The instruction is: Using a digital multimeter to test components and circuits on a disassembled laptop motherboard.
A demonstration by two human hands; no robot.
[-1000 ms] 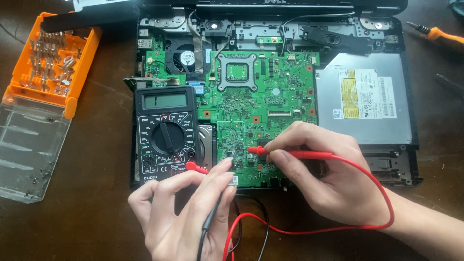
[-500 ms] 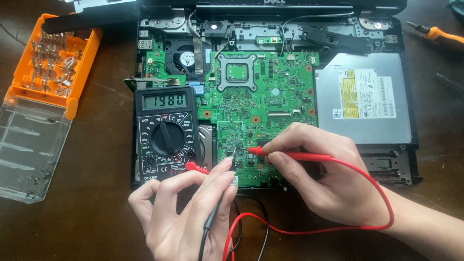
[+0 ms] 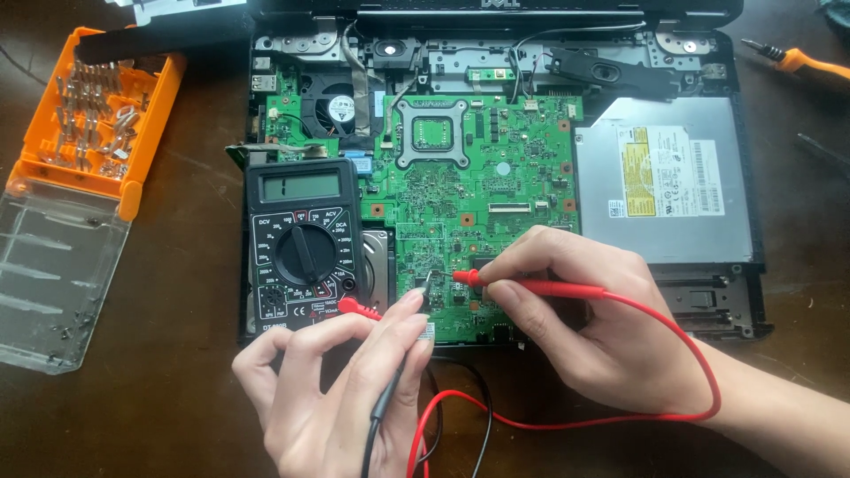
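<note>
While both probes meet on the green circuit board inside the opened laptop, the right hand pinches the red probe and the left hand grips the black probe, fingers curled, tips close together. One meter lies just above the left hand. Farther left on the worktop, one orange case holds many screwdriver bits, its clear lid open.

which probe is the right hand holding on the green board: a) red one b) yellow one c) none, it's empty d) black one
a: the right hand pinches the red probe with its tip down on the green circuit board, while the left hand holds the black probe.
</note>
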